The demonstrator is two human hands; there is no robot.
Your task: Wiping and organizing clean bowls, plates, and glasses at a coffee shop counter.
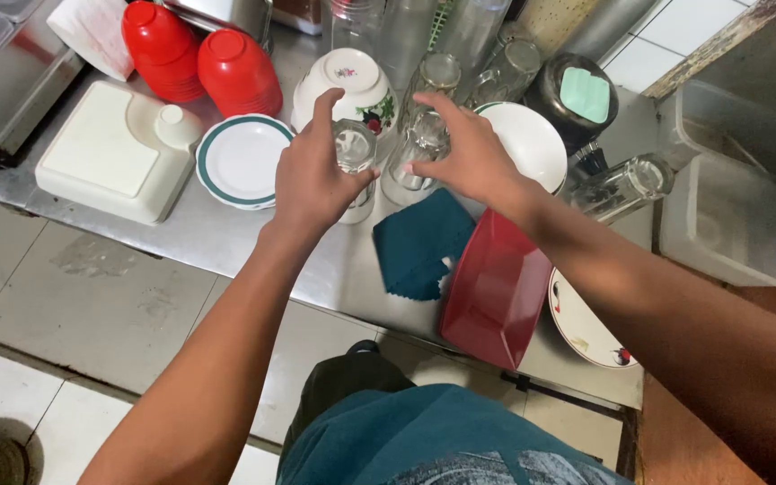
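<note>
Gripping a clear glass (354, 157) on the steel counter (226, 238), our left hand (309, 175) wraps it.
Beside it, our right hand (464, 153) hovers with fingers spread over another glass (417, 153); a teal cloth (424, 242) and red bowl (496, 292) lie nearer us.

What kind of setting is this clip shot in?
Probably a dishwashing or drying station in a small eatery kitchen: a steel counter crowded with upturned glasses, stacked red cups and plates, with a teal cloth nearby.
</note>
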